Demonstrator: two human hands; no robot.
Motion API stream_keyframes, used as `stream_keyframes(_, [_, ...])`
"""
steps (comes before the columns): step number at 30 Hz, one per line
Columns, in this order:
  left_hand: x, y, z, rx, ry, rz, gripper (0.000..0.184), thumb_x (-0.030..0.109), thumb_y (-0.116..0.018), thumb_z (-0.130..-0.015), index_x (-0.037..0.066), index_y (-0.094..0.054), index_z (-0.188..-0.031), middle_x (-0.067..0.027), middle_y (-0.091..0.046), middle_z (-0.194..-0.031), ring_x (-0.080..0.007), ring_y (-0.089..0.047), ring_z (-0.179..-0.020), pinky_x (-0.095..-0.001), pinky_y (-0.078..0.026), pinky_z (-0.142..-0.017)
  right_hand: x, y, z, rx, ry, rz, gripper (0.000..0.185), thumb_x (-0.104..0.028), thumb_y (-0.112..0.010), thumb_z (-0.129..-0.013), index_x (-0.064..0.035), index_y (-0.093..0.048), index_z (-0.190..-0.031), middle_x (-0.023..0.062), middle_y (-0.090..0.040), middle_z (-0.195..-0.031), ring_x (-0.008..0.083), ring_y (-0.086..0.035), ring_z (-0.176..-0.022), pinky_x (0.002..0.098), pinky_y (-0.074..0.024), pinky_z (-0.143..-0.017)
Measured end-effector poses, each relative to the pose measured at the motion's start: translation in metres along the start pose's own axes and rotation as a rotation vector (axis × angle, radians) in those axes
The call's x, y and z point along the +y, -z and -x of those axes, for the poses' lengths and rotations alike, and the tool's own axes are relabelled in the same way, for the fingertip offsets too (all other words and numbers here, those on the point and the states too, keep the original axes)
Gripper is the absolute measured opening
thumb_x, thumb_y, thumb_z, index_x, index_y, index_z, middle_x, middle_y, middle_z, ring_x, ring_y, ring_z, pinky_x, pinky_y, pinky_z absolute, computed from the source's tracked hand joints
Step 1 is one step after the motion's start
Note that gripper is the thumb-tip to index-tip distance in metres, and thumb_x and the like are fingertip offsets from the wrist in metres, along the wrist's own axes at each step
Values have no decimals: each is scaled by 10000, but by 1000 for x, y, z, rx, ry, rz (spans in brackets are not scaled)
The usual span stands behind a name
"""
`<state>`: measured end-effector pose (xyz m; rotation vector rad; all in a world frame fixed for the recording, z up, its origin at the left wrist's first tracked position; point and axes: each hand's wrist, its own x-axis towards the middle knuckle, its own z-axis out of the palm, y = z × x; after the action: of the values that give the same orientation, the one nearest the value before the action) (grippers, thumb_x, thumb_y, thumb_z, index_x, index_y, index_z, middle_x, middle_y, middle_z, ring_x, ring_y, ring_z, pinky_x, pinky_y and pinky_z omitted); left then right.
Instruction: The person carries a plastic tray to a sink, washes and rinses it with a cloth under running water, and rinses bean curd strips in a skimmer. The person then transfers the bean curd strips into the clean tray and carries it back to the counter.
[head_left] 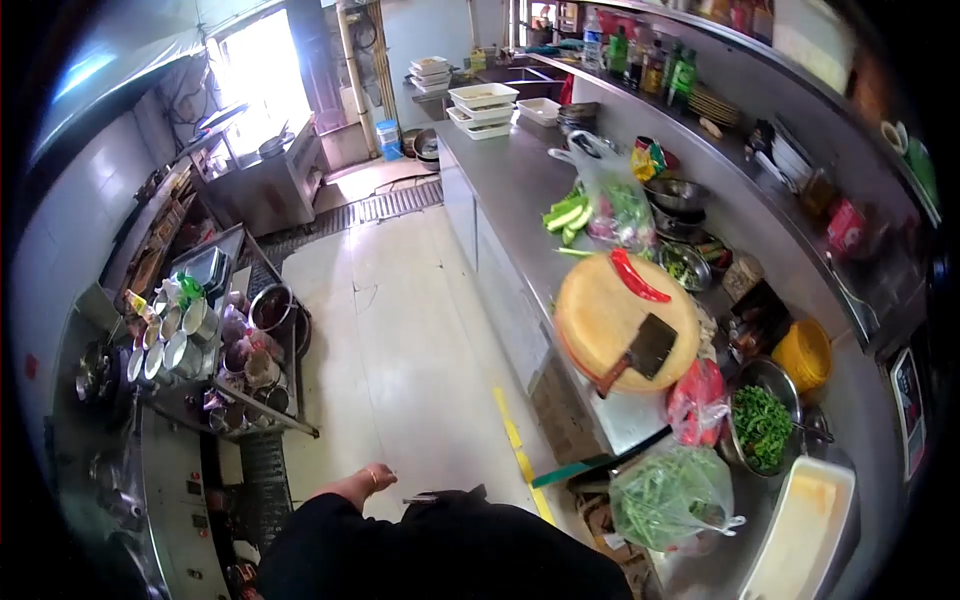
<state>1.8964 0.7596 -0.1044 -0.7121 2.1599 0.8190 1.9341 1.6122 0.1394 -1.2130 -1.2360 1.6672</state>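
Note:
My left hand hangs low over the pale floor, near the dark sleeve, with its fingers curled in; whether it holds anything is too small to tell. My right hand is out of sight. On the steel counter to the right lies a round cutting board. A cleaver rests flat on it, handle toward the near edge, and a red chili lies toward its far side. Beside the board are a bag of red vegetables and a bowl of chopped greens.
A bag of greens and a white tray occupy the near right. Metal pots stand on a left rack. White containers are stacked on the counter's far end. Pale floor runs between both sides.

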Motion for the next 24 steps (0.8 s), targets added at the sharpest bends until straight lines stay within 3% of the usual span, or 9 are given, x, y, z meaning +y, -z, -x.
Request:
stream_keyframes(3, [-52,28,-15,47,155,213,397,339,-628,-793,68,-715,-1070,-158,-700,-1066,-324,-655,-990,-411,-505,-897,8,-89,57,-357,-60,-205,600,-507,-607,-888,-36,-520,-1249,102,-613,-1041,218,-591,-946,353,-500,-824])
stream_keyframes(4, [-59,41,-13,90,169,275,387,323,-637,-791,64,-716,-1067,-159,-701,-1068,-314,-656,-994,-405,-505,-897,11,-133,102,-348,-42,-273,645,-428,-619,-904,-30,-421,-1371,103,-525,-1258,215,-521,-1116,331,-443,-920])
stream_keyframes(7, [-110,66,-47,178,167,420,367,287,-652,-802,61,-700,-1088,-137,-703,-1038,-278,-664,-947,-399,-523,-827,41,-243,191,-392,-49,-249,505,-346,-632,-891,-81,-478,-1293,80,-578,-1180,218,-553,-1008,393,-479,-739])
stream_keyframes(8, [-124,74,-58,202,160,461,363,277,-655,-809,61,-691,-1099,-125,-704,-1022,-265,-667,-921,-399,-532,-792,60,-269,196,-463,-134,-254,593,-365,-660,-859,-85,-447,-1336,89,-557,-1222,233,-542,-1067,389,-468,-837])
stream_keyframes(10, [-127,98,-61,130,218,764,355,265,-646,-837,82,-652,-1140,-90,-682,-983,-229,-652,-857,-384,-530,-724,65,-337,274,-553,-230,-233,536,-340,-634,-874,-71,-469,-1307,93,-588,-1160,239,-555,-1053,378,-484,-803])
stream_keyframes(13, [-94,167,-52,64,212,1055,355,250,-623,-888,105,-571,-1208,-27,-631,-946,-171,-609,-778,-348,-508,-651,87,-424,363,-657,-308,-18,655,-295,-627,-860,-61,-363,-1412,119,-542,-1274,272,-532,-1150,459,-452,-920])
stream_keyframes(14, [-86,186,-59,61,187,1102,355,251,-618,-894,102,-566,-1211,-27,-636,-957,-175,-611,-783,-353,-509,-662,100,-454,387,-728,-335,40,575,-364,-643,-821,-162,-475,-1333,48,-590,-1202,246,-550,-1073,429,-420,-866])
stream_keyframes(18, [-73,264,-122,112,89,1196,402,321,-572,-933,125,-499,-1276,-65,-624,-1115,-198,-607,-910,-373,-516,-753,140,-579,474,-994,-435,189,554,-251,-620,-873,18,-466,-1333,127,-613,-1184,261,-611,-1065,390,-500,-909])
stream_keyframes(24, [-43,383,-191,298,179,1520,479,331,-581,-924,125,-473,-1343,-79,-606,-1182,-230,-601,-917,-395,-494,-789,248,-800,579,-1484,-500,532,447,-106,-630,-819,110,-564,-1205,194,-665,-1074,258,-672,-946,352,-549,-798])
